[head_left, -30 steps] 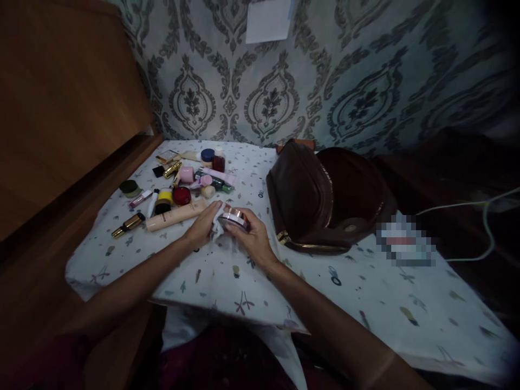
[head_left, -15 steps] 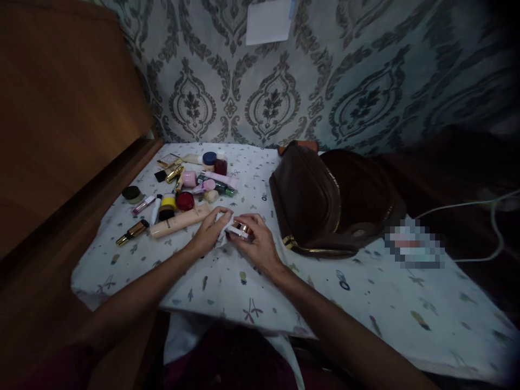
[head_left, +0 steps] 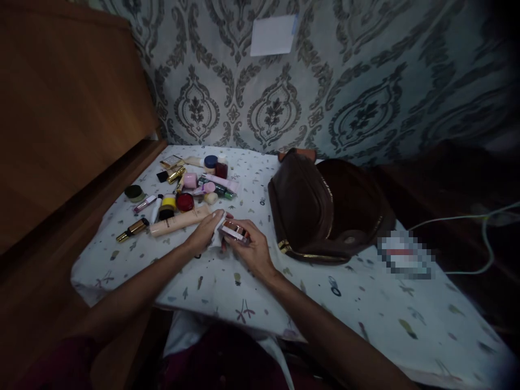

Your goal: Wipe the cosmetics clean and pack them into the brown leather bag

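My right hand (head_left: 257, 250) is closed around a small clear-edged makeup palette (head_left: 234, 232) with several dark and light colour pans. In my left hand (head_left: 205, 234) is a crumpled white wipe (head_left: 216, 233), pressed against the palette's left side. Just left of my hands lies a long peach tube (head_left: 179, 221). Behind it sit a round red container (head_left: 185, 202), a yellow-banded jar (head_left: 168, 202) and a pink jar (head_left: 190, 180). A gold and black lipstick-like tube (head_left: 132, 230) rests at the far left of the group.
A brown leather bag (head_left: 300, 206) with its zip undone stands to the right. Beyond it are a blurred-out object (head_left: 406, 254) and a white cable (head_left: 487, 244). A wooden cabinet (head_left: 73, 97) borders the left; patterned wallpaper (head_left: 272, 114) rises behind the cloth-covered table (head_left: 284, 319).
The palette has turned in my right hand, so its colour pans now face up more plainly. My left hand and the wipe have shifted slightly left and down. The camera view has tilted slightly.
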